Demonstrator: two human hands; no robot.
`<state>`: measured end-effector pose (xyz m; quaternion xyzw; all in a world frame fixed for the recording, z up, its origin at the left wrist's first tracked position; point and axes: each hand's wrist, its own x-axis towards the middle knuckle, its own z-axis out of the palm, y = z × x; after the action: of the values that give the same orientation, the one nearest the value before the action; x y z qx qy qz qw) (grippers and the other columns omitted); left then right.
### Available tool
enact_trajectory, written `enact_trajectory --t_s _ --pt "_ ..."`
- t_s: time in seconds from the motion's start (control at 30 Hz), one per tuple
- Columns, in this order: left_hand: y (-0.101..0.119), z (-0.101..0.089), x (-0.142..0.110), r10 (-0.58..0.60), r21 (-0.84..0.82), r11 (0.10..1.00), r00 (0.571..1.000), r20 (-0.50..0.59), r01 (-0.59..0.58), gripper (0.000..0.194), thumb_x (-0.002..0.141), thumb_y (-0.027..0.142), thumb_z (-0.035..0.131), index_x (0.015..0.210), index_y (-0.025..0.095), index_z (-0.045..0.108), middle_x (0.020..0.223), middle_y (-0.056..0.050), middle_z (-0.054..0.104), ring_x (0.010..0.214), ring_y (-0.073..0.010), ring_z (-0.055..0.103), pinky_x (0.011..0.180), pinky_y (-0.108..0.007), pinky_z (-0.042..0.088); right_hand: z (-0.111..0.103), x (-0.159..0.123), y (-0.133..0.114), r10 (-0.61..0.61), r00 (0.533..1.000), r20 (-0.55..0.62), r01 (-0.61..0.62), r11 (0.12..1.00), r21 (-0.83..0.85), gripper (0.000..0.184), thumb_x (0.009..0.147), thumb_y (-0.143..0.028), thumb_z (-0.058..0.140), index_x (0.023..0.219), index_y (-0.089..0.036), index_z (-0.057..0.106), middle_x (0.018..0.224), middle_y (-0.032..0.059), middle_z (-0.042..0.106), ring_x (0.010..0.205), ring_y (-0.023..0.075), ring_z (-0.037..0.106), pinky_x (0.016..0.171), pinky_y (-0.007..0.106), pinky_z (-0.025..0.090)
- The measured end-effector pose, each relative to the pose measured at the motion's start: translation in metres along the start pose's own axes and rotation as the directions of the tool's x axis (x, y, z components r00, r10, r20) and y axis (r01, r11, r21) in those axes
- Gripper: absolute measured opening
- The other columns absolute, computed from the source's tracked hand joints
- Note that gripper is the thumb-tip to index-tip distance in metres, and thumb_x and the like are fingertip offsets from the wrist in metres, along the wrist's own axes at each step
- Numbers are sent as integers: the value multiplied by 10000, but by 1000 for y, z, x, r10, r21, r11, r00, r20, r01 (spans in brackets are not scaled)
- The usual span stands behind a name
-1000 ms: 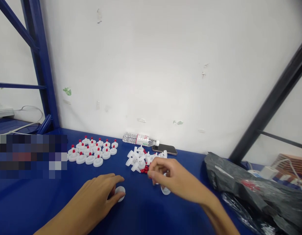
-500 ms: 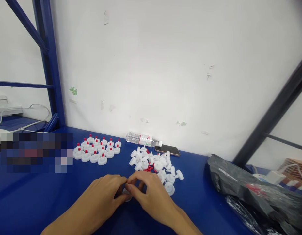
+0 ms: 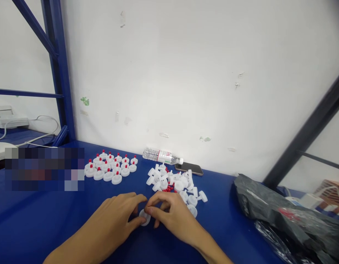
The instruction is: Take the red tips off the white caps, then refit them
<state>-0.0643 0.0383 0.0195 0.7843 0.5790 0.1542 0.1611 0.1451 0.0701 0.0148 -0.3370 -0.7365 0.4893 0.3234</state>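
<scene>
A white round nozzle cap (image 3: pixel 144 217) sits on the blue table between my hands. My left hand (image 3: pixel 122 212) steadies it, with the thumb against its near-left side and the fingers curled behind. Over the cap's top, my right hand (image 3: pixel 169 214) pinches thumb and forefinger together; whatever is between those fingertips is hidden. Just beyond my right hand lies a loose pile of white nozzle caps (image 3: pixel 179 185) mixed with small red tips (image 3: pixel 168 189). To the far left stand several white caps with red tips (image 3: pixel 117 178) in rows, upright.
A clear water bottle (image 3: pixel 164 156) lies on its side by the wall, beside a dark phone (image 3: pixel 189 168). At right, a grey plastic bag (image 3: pixel 268 205) spreads over the blue table (image 3: pixel 221 220). Blue metal posts (image 3: pixel 59 66) frame the left side. White cables and devices sit at far left.
My fingertips have drawn slightly apart, so more of the white cap shows between them. The whole view has shifted a little; the caps and pile look unchanged.
</scene>
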Motion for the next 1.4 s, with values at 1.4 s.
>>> enact_trajectory --t_s 1.4 --pt "-103 -94 -7 -390 191 859 849 -355 474 364 980 332 461 1006 210 803 986 -59 821 936 -283 710 750 -302 425 -31 -8 -19 -196 917 -347 -162 613 -773 193 1026 -211 560 1091 -258 736 1074 25 754 761 192 702 680 315 473"
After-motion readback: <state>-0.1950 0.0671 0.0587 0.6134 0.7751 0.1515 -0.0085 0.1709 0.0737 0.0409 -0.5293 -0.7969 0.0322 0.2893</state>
